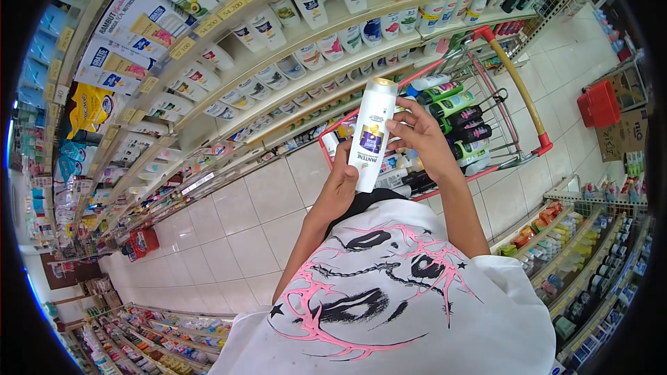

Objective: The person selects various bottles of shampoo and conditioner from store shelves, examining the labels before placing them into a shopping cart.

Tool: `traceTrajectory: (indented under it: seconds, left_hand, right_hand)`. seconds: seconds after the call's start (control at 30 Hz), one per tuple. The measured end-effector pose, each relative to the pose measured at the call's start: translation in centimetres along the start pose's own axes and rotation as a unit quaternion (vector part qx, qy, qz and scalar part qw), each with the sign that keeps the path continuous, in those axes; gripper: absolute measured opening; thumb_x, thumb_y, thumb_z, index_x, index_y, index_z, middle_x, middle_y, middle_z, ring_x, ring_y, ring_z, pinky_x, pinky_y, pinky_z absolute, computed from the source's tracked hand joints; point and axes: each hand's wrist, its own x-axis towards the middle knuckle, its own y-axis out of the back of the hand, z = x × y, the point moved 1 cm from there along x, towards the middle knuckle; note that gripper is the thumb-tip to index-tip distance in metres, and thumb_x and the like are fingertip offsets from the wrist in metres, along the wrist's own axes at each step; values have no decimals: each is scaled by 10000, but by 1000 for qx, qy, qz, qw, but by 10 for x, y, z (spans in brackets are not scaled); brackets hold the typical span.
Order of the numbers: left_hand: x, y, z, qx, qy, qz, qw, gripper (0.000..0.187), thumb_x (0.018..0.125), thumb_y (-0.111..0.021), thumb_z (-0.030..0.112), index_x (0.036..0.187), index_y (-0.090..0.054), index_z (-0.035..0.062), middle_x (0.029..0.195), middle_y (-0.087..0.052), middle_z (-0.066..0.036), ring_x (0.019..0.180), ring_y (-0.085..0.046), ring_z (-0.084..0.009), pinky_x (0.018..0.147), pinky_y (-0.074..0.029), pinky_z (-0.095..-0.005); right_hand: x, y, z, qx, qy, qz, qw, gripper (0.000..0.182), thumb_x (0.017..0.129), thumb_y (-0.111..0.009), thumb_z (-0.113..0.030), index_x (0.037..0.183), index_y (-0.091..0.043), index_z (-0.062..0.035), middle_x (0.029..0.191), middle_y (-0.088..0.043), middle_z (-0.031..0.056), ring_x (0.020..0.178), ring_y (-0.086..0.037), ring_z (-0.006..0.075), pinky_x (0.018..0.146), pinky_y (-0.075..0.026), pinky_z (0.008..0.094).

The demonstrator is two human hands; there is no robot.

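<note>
A white Pantene shampoo bottle with a gold cap and a purple-and-gold label is between my two hands, in front of my chest. Its cap points away from me. My left hand is closed around the lower left side of the bottle. My right hand grips its right side, with the fingertips against it near the label. Just beyond, the red-framed shopping cart carries several bottles, among them green-labelled ones and black ones.
Shelves packed with shampoo bottles and price tags curve along the left and far side. A yellow pack hangs at the left. Red baskets stand at the far right, near a cardboard box. More shelves line the lower right. The floor is tiled.
</note>
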Motion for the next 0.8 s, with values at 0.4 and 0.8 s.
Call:
traceTrajectory:
  seconds: [0.4, 0.8]
  left_hand:
    - [-15, 43, -19, 10, 21, 73, 997, 688, 892, -611, 37, 1400, -147, 40, 1229, -452, -175, 1070, -542, -217, 850, -465, -318]
    - [4, 177, -55, 29, -44, 127, 991, 796, 916, -613, 30, 1446, -19, 59, 1339, -353, -197, 1242, -422, -246, 981, -418, -341]
  right_hand:
    - [18, -68, 44, -288, -20, -8, 957, 937, 803, -760, -411, 1473, -265, 17, 1079, -626, 196, 935, -655, 217, 772, -528, 296]
    - [133, -207, 74, -374, 16, 36, 926, 895, 634, -845, -458, 1250, -480, 79, 1148, -575, 311, 1054, -615, 399, 886, -500, 401]
